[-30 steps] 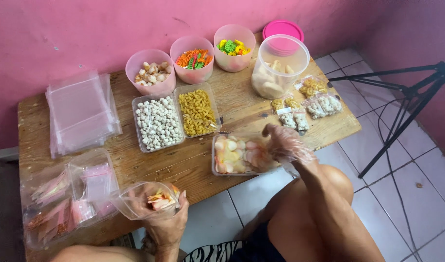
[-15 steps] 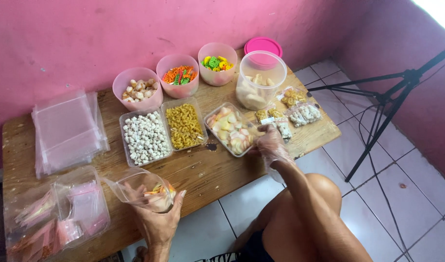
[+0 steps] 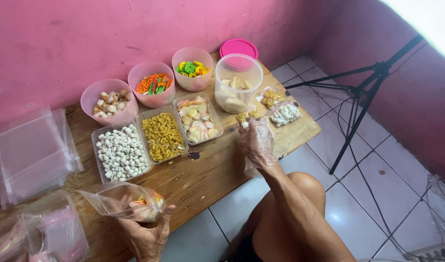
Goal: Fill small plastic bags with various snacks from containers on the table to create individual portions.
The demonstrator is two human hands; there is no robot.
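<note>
My left hand [image 3: 145, 234] grips a small clear plastic bag [image 3: 128, 201] with a few pink and orange snacks in it, at the front edge of the wooden table [image 3: 208, 177]. My right hand [image 3: 257, 140], in a thin clear glove, hovers palm down over the table's right front with fingers apart and nothing in them. It is just right of a clear tray of pink and white crackers [image 3: 199, 118] and just below several small filled snack bags [image 3: 279, 110].
Trays of white balls [image 3: 121, 151] and yellow curls [image 3: 162, 137] sit beside the cracker tray. Behind them are three pink bowls [image 3: 151, 83], a clear tub [image 3: 238, 82] and a pink lid [image 3: 239, 48]. Empty clear bags [image 3: 31, 155] are stacked at left. A black tripod [image 3: 363, 92] stands on the tiled floor.
The cracker tray has moved from the table's front up beside the yellow-curl tray. My right hand has left it and drawn back to the right. The view has shifted.
</note>
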